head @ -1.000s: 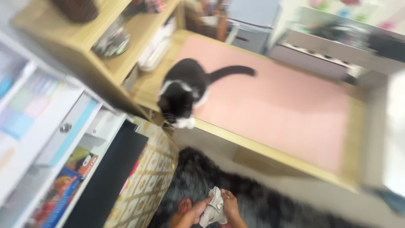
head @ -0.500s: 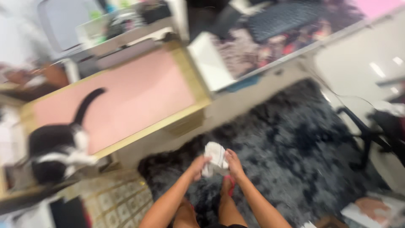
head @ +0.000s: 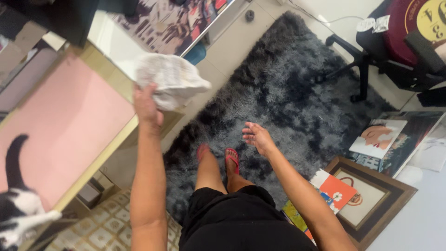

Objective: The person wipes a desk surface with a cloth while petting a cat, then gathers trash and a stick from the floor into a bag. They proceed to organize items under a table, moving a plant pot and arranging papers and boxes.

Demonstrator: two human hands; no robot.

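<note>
My left hand [head: 147, 106] is raised over the corner of the desk and grips a crumpled white cloth [head: 169, 80] that bulges out to the right of my fingers. My right hand [head: 258, 137] hangs free over the dark shaggy rug [head: 288, 88], fingers spread, holding nothing. My feet in red flip-flops [head: 232, 159] stand on the rug below both hands.
A desk with a pink mat [head: 60, 125] runs along the left, with a black-and-white cat [head: 18, 209] at its lower end. An office chair [head: 399, 42] stands at the top right. Framed pictures and books [head: 367, 186] lie on the floor at the right.
The view swung to the right and down. My left hand lifted the cloth up toward the desk corner, and my right hand let go of it and opened.
</note>
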